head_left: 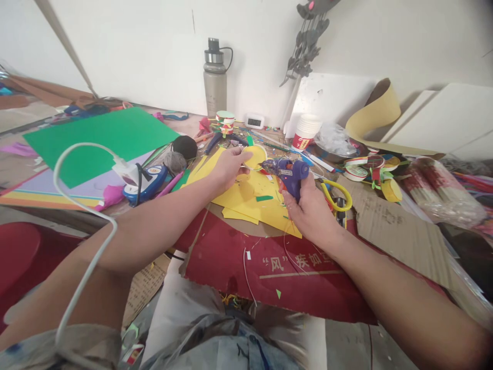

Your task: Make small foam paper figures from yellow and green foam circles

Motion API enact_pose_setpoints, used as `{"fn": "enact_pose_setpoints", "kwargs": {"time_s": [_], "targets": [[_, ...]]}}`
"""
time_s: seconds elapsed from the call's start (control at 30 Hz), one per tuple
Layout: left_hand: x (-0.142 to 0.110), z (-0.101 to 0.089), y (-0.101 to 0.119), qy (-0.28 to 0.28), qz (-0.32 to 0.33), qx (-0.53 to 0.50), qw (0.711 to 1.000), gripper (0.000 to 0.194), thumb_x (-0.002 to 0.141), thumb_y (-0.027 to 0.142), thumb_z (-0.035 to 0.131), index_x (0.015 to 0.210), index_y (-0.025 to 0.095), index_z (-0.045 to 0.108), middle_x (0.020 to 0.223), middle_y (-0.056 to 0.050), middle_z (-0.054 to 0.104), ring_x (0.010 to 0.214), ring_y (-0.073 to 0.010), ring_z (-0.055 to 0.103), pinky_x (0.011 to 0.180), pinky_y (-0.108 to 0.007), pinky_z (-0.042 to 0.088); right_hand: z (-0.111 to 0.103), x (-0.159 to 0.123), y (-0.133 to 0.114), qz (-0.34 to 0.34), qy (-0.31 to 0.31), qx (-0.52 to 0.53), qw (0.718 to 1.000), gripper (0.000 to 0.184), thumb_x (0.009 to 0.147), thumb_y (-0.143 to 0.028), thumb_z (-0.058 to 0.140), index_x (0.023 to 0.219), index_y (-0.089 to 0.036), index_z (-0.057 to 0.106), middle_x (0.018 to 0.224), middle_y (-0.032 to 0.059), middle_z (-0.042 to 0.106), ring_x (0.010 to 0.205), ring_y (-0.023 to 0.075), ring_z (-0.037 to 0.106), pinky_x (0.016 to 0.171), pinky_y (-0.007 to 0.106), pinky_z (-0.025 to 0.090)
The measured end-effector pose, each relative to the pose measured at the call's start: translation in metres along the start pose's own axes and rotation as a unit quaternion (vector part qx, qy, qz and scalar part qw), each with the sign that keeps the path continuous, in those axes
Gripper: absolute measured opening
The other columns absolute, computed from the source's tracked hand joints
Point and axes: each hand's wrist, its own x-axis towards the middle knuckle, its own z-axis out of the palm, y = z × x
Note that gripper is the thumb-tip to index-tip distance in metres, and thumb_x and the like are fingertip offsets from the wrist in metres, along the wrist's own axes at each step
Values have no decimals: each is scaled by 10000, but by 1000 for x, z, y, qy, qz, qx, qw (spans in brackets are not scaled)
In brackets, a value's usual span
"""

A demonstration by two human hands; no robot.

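Observation:
My left hand (230, 167) pinches a round yellow disc with a pale rim (257, 156) by its left edge. In my right hand (307, 205) is a blue glue gun (291, 174), its nozzle pointing left and close to the disc's right edge. Whether the nozzle touches the disc I cannot tell. Below both hands lie yellow paper sheets (269, 205) with small scraps on them, a green strip (264, 198) among these. Under the sheets is a red cardboard piece (239, 257) with printed characters.
Green card (103, 139) and a blue-and-white device with a white cable (144, 184) lie left. A bottle (215, 82) and stacked paper cups (305, 132) stand behind. Yellow-handled scissors (339, 195), corrugated cardboard (400, 231) and small round paper pieces (372, 172) are at right.

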Motion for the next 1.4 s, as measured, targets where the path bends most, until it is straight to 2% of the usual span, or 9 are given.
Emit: {"fn": "enact_pose_setpoints", "kwargs": {"time_s": [0.2, 0.37, 0.67, 0.9, 1.07, 1.3, 1.4], "targets": [[0, 1, 0, -4, 3, -1, 1000, 175, 914, 71, 746, 760, 126, 684, 766, -15, 657, 612, -67, 555, 539, -213, 440, 1, 0, 2, -10, -1, -3, 1000, 417, 1029, -362, 526, 1418, -212, 525, 985, 140, 718, 907, 344, 722, 832, 510, 588], [-3, 3, 2, 1, -2, 2, 1000, 219, 946, 45, 682, 742, 125, 676, 729, -6, 633, 593, -71, 540, 533, -226, 443, -1, 1, 0, 2, -12, 2, 1000, 411, 1027, -371, 524, 1401, -200, 527, 1023, 154, 721, 930, 338, 711, 832, 492, 581], [-2, 2, 1, -3, 13, 12, 1000, 214, 891, 86, 781, 729, 138, 652, 732, 1, 624, 594, -64, 514, 542, -222, 445, 1, 0, 1, 8, -11, -6, 1000, 455, 1021, -380, 518, 1430, -180, 516, 1063, 180, 728, 955, 359, 704, 847, 522, 580], [0, 1, -3, -19, 8, 25, 999, 169, 897, 96, 757, 758, 138, 669, 758, -16, 676, 590, -77, 553, 531, -235, 436, 2, 0, 3, 2, -3, -7, 1000, 413, 1030, -372, 524, 1408, -206, 523, 1027, 155, 711, 999, 367, 712, 896, 537, 579], [0, 2, -1, -9, 13, 23, 1000, 197, 941, 68, 685, 757, 136, 676, 749, -17, 667, 596, -72, 551, 547, -229, 438, 1, -1, 3, -2, -8, -5, 1000, 406, 1027, -370, 536, 1402, -216, 516, 1046, 154, 714, 989, 363, 708, 888, 532, 577], [0, 2, 1, -2, 19, 16, 1000, 215, 901, 96, 768, 732, 144, 645, 722, -9, 648, 588, -69, 525, 545, -229, 446, 1, -1, 0, -4, -8, -9, 1000, 402, 1018, -343, 531, 1395, -205, 513, 1092, 182, 725, 1022, 379, 708, 900, 556, 577], [0, 2, 1, -3, 18, 11, 1000, 220, 912, 89, 755, 725, 139, 650, 722, -12, 647, 593, -65, 531, 538, -219, 444, 0, -1, 0, -1, -9, -12, 1000, 408, 1021, -350, 538, 1405, -216, 508, 1104, 174, 723, 1035, 377, 713, 906, 552, 579]]}}
